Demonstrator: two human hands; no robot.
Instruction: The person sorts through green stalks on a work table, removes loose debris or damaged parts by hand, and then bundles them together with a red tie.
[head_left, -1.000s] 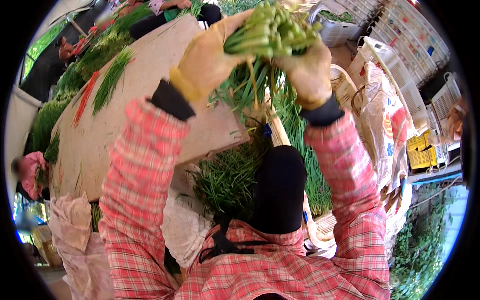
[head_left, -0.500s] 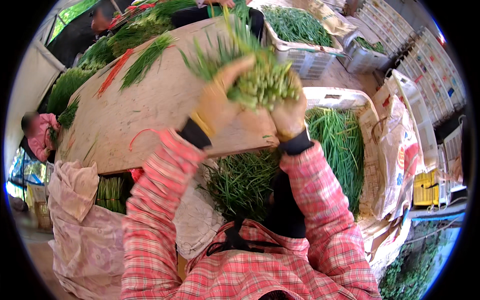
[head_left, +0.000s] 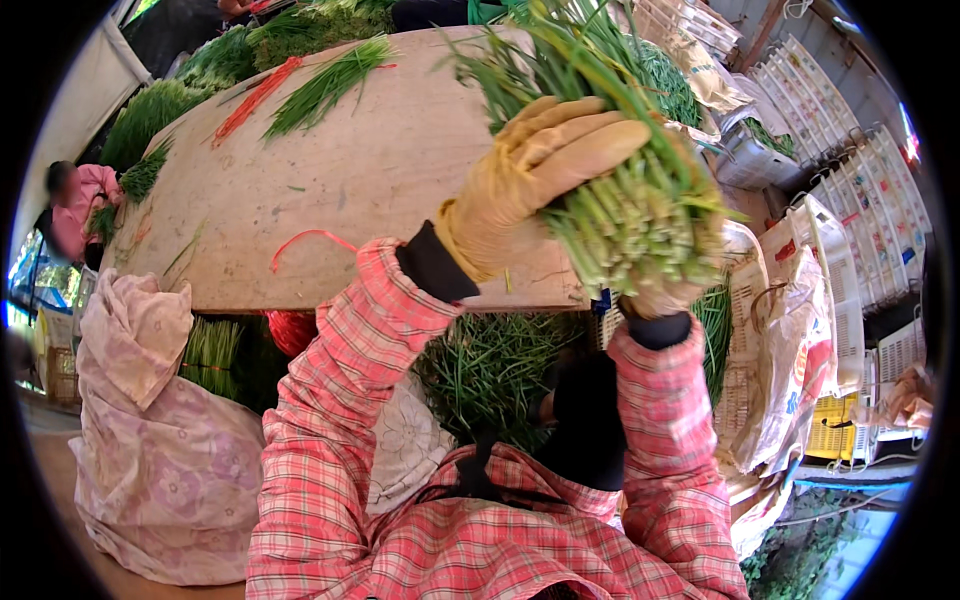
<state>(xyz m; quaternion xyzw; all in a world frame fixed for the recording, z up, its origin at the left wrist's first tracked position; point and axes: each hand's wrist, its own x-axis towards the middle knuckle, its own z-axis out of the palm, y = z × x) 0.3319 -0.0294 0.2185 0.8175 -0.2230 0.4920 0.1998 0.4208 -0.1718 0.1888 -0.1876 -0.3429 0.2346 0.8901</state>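
Note:
A thick bundle of green chives is held up over the right end of the wooden table, its pale cut ends turned toward me and its leaves pointing away. My left hand, in a yellowish glove, lies across the bundle's upper left side with the fingers curved over the stems. Beneath the bundle my right hand supports it. Most of that hand is hidden by the stems, and its fingers do not show.
On the table lie a small bunch of chives, red ties and a loose red strip. Greens fill the space below the front edge. Crates stand at right; a person in pink is at far left.
Both hands have moved the chives to the right and nearer to me. My left fingers now lie over the bundle's side. The view has shifted slightly.

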